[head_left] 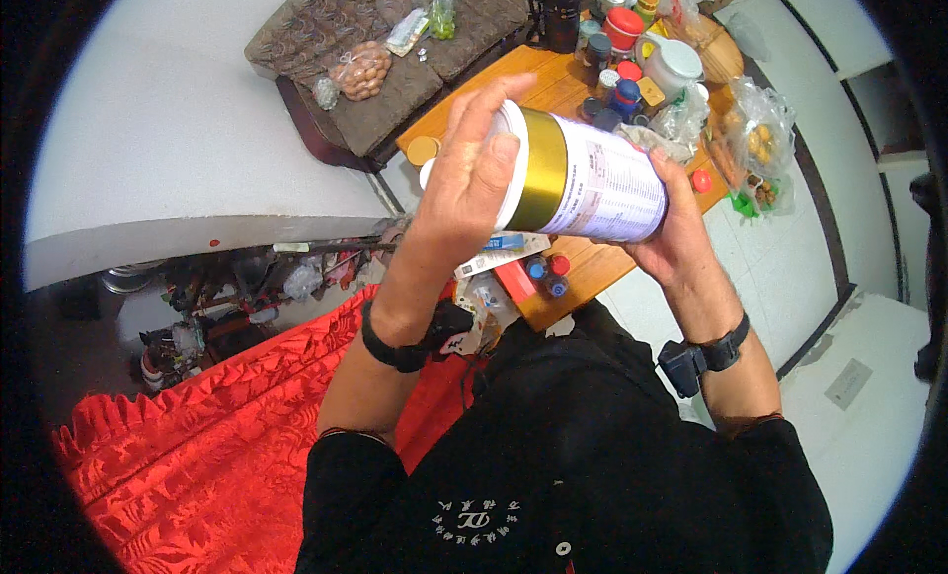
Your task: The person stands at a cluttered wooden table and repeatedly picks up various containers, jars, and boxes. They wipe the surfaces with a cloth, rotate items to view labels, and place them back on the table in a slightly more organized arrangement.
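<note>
A large cylindrical can, with a white label, a gold band and a white lid, is raised above the table and lies tilted nearly on its side. Around the lid end wraps my left hand, its fingers over the white top. My right hand cups the opposite end from the right and below. The lid sits on the can, and part of it is hidden behind the left fingers. Each wrist wears a black strap with a small dark device.
Below the can stands a wooden table crowded with jars, a white jug, a red-lidded jar and plastic bags. A patterned sofa holds a bag of eggs. Red cloth spreads at lower left.
</note>
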{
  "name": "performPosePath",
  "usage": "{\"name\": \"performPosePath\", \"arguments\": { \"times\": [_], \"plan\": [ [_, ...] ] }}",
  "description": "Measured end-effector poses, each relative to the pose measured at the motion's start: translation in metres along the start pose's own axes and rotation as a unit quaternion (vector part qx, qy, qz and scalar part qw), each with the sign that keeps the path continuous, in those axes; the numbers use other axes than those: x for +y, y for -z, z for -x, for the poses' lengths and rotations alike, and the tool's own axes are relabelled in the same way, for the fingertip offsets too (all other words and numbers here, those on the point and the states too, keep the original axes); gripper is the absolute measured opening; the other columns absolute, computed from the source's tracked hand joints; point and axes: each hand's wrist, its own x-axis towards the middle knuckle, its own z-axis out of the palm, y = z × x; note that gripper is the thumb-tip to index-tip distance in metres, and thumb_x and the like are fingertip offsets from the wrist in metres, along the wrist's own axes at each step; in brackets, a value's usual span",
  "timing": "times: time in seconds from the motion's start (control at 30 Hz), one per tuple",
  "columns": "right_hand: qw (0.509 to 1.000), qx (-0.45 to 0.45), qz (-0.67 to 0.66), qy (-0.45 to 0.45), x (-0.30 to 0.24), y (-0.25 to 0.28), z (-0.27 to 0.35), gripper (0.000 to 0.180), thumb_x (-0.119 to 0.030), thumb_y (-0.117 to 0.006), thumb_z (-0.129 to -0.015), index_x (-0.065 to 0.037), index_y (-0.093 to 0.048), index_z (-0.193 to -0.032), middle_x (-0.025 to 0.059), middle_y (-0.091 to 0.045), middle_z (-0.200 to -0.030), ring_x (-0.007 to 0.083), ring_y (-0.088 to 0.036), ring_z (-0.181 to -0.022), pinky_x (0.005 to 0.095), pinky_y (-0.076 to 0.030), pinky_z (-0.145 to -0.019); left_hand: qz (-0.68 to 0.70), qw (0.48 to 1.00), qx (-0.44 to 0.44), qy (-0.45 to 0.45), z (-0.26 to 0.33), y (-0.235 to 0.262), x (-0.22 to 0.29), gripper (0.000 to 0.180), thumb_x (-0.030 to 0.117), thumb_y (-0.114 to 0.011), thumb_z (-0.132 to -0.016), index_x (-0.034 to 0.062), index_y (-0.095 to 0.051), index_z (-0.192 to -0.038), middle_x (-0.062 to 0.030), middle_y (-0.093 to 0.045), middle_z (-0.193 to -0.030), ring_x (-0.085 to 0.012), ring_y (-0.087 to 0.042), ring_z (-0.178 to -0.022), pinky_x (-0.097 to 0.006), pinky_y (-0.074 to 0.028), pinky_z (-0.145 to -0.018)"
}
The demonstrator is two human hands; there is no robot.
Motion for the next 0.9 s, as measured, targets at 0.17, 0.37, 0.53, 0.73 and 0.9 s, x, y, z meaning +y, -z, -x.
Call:
{"name": "performPosePath", "arguments": {
  "times": [0.17, 0.37, 0.53, 0.73, 0.9],
  "plan": [
    [0.998, 0.026, 0.05, -0.016, 0.005, 0.007, -0.004, 0.061, -0.058, -0.053, -0.108, -0.01, -0.058, -0.146, 0.0115, -0.073, -0.128, 0.0294, -0.078, -0.102, 0.049, -0.066, -0.074, 0.034, 0.998, 0.015, 0.045, 0.006, -0.004, -0.012, 0.051, 0.031, -0.042, -0.111, 0.0026, -0.052, -0.153, -0.0216, -0.057, -0.143, -0.0334, -0.055, -0.134, -0.041, -0.038, -0.118],
    [1.0, -0.019, 0.009, 0.001, -0.013, -0.002, -0.017, 0.065, -0.057, -0.05, -0.109, -0.01, -0.052, -0.154, 0.0154, -0.067, -0.142, 0.0334, -0.071, -0.123, 0.0557, -0.062, -0.094, 0.047, 0.999, 0.004, 0.028, -0.013, 0.015, -0.004, 0.083, 0.066, -0.038, -0.112, 0.0045, -0.034, -0.168, -0.019, -0.045, -0.165, -0.0284, -0.044, -0.152, -0.041, -0.034, -0.126],
    [0.997, -0.041, -0.061, 0.001, -0.01, 0.002, -0.017, 0.068, -0.06, -0.046, -0.109, -0.011, -0.047, -0.157, 0.0182, -0.066, -0.141, 0.0398, -0.073, -0.114, 0.0556, -0.065, -0.077, -0.017, 0.996, 0.066, -0.063, -0.024, 0.03, 0.03, 0.076, 0.057, -0.048, -0.112, 0.0011, -0.041, -0.163, -0.0219, -0.052, -0.16, -0.0313, -0.049, -0.15, -0.046, -0.033, -0.128],
    [0.996, 0.039, -0.074, -0.011, -0.007, 0.011, -0.021, 0.072, -0.066, -0.045, -0.107, -0.013, -0.05, -0.155, 0.0166, -0.067, -0.142, 0.0398, -0.075, -0.112, 0.0549, -0.066, -0.074, -0.142, 0.917, -0.137, -0.348, -0.001, 0.017, 0.109, 0.065, 0.044, -0.068, -0.102, -0.004, -0.057, -0.144, -0.0229, -0.06, -0.148, -0.0329, -0.062, -0.133, -0.047, -0.046, -0.117],
    [0.999, -0.022, -0.047, -0.003, -0.008, 0.015, -0.022, 0.072, -0.065, -0.045, -0.107, -0.013, -0.048, -0.157, 0.0175, -0.068, -0.14, 0.0409, -0.073, -0.115, 0.0586, -0.064, -0.079, -0.235, 0.885, -0.198, -0.35, 0.003, 0.014, 0.146, 0.073, 0.039, -0.074, -0.094, -0.0031, -0.053, -0.15, -0.0253, -0.054, -0.153, -0.0371, -0.057, -0.138, -0.047, -0.044, -0.119]
  ]
}}
